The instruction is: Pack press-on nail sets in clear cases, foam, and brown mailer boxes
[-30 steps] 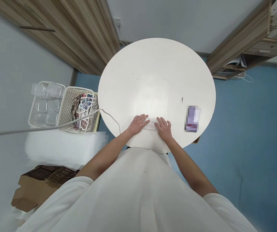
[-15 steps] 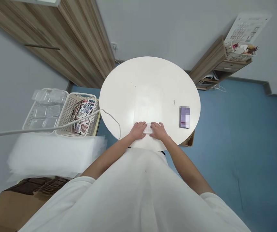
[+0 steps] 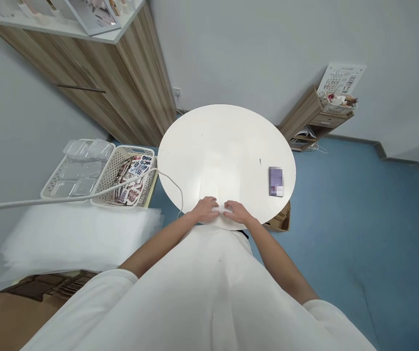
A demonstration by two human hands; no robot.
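At the near edge of the round white table [image 3: 190, 161], my left hand [image 3: 204, 210] and my right hand [image 3: 238, 213] face each other. Between them lies a small, whitish, folded-looking piece [image 3: 221, 208], pale against the tabletop. My left thumb and fingers close on its left end. The right thumb and fingers curl around its other end. Its exact kind is too small and pale to make out.
A purple item [image 3: 275, 181], blurred, lies on the table's right side. To the left stand a basket of printed cards [image 3: 130, 178], a basket of clear plastic boxes [image 3: 81, 168] and a stack of white translucent sheets [image 3: 81, 236]. A cable [image 3: 169, 177] crosses the table's left edge.
The view has tilted up, showing more of the cabinet top. Both hands have drawn slightly nearer each other, and less of the whitish piece shows between them.
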